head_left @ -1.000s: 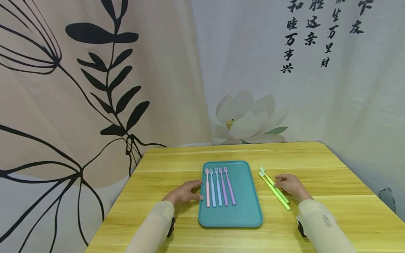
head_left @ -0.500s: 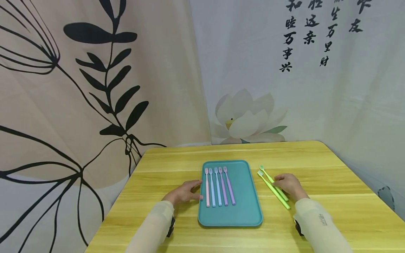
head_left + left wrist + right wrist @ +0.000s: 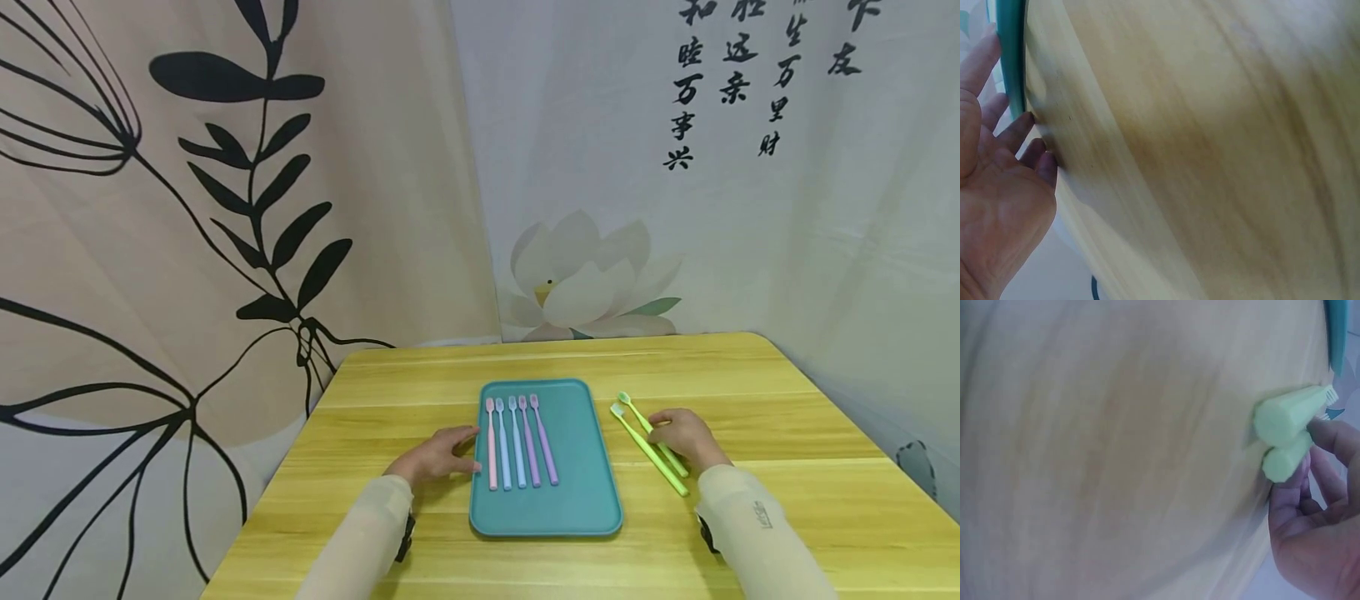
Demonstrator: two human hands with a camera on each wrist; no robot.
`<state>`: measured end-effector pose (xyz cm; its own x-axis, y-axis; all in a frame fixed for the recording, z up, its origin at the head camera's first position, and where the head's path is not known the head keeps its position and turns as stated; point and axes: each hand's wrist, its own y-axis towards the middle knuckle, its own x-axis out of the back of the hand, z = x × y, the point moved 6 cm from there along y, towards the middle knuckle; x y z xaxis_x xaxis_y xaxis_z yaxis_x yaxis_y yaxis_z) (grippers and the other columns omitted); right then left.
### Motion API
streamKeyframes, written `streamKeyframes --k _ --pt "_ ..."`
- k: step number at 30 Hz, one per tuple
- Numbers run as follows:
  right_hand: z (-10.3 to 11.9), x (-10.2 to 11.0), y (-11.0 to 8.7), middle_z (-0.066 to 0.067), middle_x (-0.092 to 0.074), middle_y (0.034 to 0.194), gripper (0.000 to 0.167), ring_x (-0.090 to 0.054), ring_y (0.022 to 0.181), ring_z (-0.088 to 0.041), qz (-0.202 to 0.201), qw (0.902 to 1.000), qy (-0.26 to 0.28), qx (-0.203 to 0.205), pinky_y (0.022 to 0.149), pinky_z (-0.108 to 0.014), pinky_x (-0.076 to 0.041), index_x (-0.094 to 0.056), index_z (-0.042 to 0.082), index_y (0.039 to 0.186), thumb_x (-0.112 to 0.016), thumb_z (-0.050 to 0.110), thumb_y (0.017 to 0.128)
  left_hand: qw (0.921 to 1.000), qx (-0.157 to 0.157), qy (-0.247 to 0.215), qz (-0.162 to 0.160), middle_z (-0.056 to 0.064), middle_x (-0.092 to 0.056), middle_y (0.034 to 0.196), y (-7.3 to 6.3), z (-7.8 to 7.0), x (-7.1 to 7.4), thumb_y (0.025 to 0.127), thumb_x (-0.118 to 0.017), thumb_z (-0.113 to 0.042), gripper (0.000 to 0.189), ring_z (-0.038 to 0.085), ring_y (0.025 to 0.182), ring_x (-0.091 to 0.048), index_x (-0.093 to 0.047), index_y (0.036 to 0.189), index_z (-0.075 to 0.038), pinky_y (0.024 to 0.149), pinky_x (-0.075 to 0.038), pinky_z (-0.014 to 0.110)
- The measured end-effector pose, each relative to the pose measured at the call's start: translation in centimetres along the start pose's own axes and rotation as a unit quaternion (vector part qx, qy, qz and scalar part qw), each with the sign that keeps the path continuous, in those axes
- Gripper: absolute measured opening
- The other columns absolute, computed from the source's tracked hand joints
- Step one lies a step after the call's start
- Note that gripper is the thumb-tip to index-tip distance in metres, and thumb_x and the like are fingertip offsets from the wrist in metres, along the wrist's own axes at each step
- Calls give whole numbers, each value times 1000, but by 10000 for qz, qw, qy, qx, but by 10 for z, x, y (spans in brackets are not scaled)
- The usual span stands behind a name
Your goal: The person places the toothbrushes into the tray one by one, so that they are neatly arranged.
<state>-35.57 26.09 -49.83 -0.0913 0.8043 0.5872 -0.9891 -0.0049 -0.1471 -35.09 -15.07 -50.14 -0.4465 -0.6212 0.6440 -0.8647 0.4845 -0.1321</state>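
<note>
In the head view, my right hand pinches a light green toothbrush between thumb and fingers, right of the tray. Alongside it on the table lies another green toothbrush. The right wrist view shows the handle ends of the held toothbrush and its neighbour close together. A teal tray carries a row of toothbrushes: one pink, two blue and two purple. My left hand rests at the tray's left rim with fingers spread and loosely bent.
The wooden table extends beyond the tray on all sides. Behind it hangs a curtain with printed plants and dark characters. The right half of the tray shows bare surface.
The right hand has come onto the nearer-hand green toothbrush, which has shifted slightly to the right, away from the other one. My left hand and the tray have stayed in place.
</note>
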Motion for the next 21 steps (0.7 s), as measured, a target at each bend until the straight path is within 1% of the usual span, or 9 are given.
streamKeyframes --k 6,9,14,17,21 --pt "0 0 0 -27 -61 114 46 -63 82 -25 92 9998 195 -30 67 -36 -56 -55 -12 131 -65 6 89 9999 90 50 -36 14 -33 158 0 0 1 91 -74 -23 74 37 146 -26 -37 153 -8 116 -25 54" --pt "1 0 0 -29 -59 117 48 -63 82 -25 204 9995 248 -61 68 -36 -56 -52 -12 134 -63 5 90 9998 154 69 -64 13 -33 158 -1 1 1 91 -74 -25 74 36 146 -26 -38 153 -9 116 -25 53" --pt "2 0 1 -31 -57 121 52 -63 83 -25 285 9994 173 -107 68 -36 -56 -49 -12 138 -62 4 90 9997 190 121 -71 14 -33 158 -1 1 0 91 -74 -25 74 37 145 -27 -38 153 -10 116 -26 54" --pt "2 0 3 -30 -58 118 51 -63 81 -24 260 9995 101 -113 67 -36 -56 -51 -11 136 -62 4 88 9998 173 113 -69 15 -33 158 -2 0 0 90 -75 -24 74 39 145 -26 -38 153 -8 115 -26 55" --pt "0 0 4 -27 -60 115 49 -62 80 -24 246 9996 68 -118 66 -36 -56 -53 -11 134 -62 4 88 9997 224 83 -85 15 -33 158 -2 0 0 90 -75 -24 74 39 145 -26 -38 153 -9 116 -25 55"
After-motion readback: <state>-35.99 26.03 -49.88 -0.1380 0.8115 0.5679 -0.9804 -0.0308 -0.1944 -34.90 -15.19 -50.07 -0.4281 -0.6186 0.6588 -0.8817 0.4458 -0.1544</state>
